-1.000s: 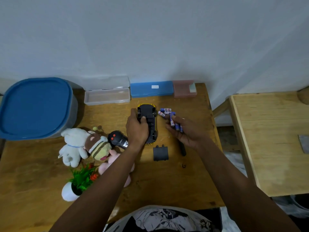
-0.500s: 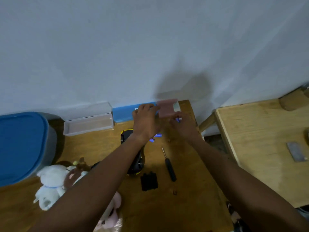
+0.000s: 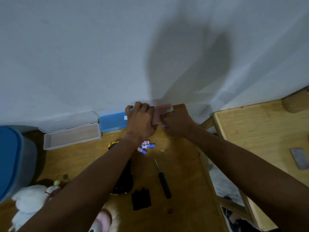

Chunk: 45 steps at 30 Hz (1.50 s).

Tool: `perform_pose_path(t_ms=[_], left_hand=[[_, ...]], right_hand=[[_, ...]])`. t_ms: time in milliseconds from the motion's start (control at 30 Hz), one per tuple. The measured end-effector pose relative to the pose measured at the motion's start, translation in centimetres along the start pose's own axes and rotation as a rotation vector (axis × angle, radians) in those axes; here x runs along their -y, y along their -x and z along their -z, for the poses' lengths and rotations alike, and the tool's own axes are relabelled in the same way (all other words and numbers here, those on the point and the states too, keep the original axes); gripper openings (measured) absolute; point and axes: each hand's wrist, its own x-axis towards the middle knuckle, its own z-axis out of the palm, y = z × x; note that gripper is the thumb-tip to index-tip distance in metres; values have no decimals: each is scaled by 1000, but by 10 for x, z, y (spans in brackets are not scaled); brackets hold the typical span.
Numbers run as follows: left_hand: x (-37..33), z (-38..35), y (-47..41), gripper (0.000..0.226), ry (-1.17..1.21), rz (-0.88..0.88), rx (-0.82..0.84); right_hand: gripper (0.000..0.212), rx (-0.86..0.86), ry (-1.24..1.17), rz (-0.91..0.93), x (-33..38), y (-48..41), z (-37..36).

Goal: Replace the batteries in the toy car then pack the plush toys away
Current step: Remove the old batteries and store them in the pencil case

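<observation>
head view, hands [image 3: 142,122] [image 3: 178,122] on pink box [image 3: 159,113], forearm [image 3: 100,178] covering toy car [image 3: 125,183]

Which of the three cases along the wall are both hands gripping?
The pink case, rightmost in the row: the left hand and right hand grip it together. The blue case and clear case sit farther left.

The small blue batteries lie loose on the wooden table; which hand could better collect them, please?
Probably left: the left hand sits nearer the small blue batteries; the right hand pinches something blue.
</observation>
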Motion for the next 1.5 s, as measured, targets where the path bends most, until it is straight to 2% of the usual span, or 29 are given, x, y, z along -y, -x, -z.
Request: perform_pose_path(t_ms=[100, 200, 267, 367, 467, 567, 667, 767, 933, 1033, 1100, 1167, 1267, 1367, 1433, 1500], left_hand=[[0, -1, 0, 48, 31, 11, -3], [-1, -1, 2, 58, 77, 35, 0], [-2, 1, 3, 69, 122, 62, 1], [-8, 4, 8, 80, 198, 117, 3], [-12, 5, 12, 87, 245, 175, -13], [-13, 2, 14, 86, 257, 183, -19], [-12, 1, 13, 78, 246, 180, -23], [-12, 2, 12, 76, 262, 176, -23], [-12, 4, 10, 80, 307, 183, -40], [-11, 4, 10, 85, 316, 184, -39], [-12, 5, 10, 88, 302, 183, -31], [-11, 5, 9, 88, 280, 182, -18], [-9, 3, 9, 79, 250, 148, -8], [-9, 2, 9, 73, 242, 137, 6], [-11, 3, 8, 68, 229, 144, 11], [-12, 4, 9, 64, 207, 146, 16]], right_hand=[[14, -44, -6, 47, -2, -3, 9], [19, 6, 13, 82, -16, -7, 30], [21, -130, -15, 76, -26, -5, 37], [34, -436, -226, -107, -33, 1, 29], [31, -540, -436, -360, -17, 11, 22], [26, -502, -605, -575, -2, 16, 5], [24, -444, -671, -612, 9, 15, -14], [21, -354, -657, -493, 11, 8, -23], [33, -96, -612, -343, 1, -6, -18], [22, -74, -739, -297, -3, -8, -11], [18, -122, -771, -254, -7, -7, -14], [26, -166, -784, -248, -8, -4, -14], [28, -292, -776, -269, -8, 5, -11], [18, -452, -717, -384, -4, 23, -8], [21, -584, -681, -475, 0, 34, -7], [26, -627, -725, -567, 4, 38, -8]])
